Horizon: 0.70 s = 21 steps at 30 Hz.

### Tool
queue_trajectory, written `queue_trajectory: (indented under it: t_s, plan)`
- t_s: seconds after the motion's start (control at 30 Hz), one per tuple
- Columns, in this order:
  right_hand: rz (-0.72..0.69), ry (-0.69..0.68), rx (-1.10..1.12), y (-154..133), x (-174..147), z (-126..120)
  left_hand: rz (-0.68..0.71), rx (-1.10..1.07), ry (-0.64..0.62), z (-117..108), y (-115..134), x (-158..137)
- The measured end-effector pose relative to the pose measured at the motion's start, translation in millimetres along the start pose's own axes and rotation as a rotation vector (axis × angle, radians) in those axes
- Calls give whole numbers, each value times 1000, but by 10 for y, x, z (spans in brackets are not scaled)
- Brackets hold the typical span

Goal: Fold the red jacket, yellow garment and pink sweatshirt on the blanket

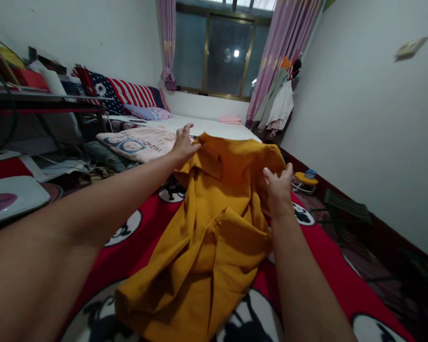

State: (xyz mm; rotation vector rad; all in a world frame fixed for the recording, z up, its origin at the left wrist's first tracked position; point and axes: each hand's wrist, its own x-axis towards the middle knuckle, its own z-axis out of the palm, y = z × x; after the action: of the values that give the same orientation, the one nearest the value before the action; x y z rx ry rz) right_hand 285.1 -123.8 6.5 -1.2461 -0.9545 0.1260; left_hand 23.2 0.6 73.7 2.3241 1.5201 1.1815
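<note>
A mustard-yellow top (214,209) spreads away from me over a red blanket (328,280) with black-and-white cartoon circles. Its far edge is raised and its near part lies in loose folds. At the far left corner, my left hand (185,144) grips the cloth, with some fingers pointing up. My right hand (278,185) is closed on the right edge of the top, a bit nearer to me, thumb and fingertip showing above the cloth. The fabric partly hides where the fingers of both hands meet it.
Past the top lie a folded pale pink printed garment (142,142) and a white bed surface (196,124). A cluttered desk (50,97) stands on the left. On the right floor are a yellow stool (306,179) and a dark folding stool (347,206). Clothes (281,104) hang near the window.
</note>
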Motion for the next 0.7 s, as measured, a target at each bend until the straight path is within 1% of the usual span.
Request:
queue_trajectory:
  t_s: [0.03,0.1,0.2,0.27,0.33,0.4,0.43,0.47,0.5,0.6,0.7]
  plan:
    - [31,-7,18,-7,-8,21,32,4,-24,67,-27,-44]
    - [111,-57,41,-64,-62,69,136,39,-149,214,-109,-228]
    - [157,-277,7,-196,-201,159,291,121,-375,378,-211,-646]
    - [146,-398,-33,-262,-295,227,366,140,-447,395,-200,-930]
    - [111,-465,-68,-286,-367,290,509,138,-530,332,-127,-1152]
    - [82,-524,-94,-272,-413,333,674,130,-677,209,-50,-1280]
    - [73,-565,-110,-258,-427,344,718,134,-757,132,-36,-1308]
    - [70,-612,-131,-243,-438,349,728,148,-819,50,-48,-1316]
    - [71,-661,-159,-232,-445,347,713,169,-853,-35,-90,-1311]
    - [63,-769,-259,-243,-473,326,641,238,-863,-279,-364,-1275]
    - [46,-856,-302,-309,-547,327,631,238,-881,-460,-673,-1319]
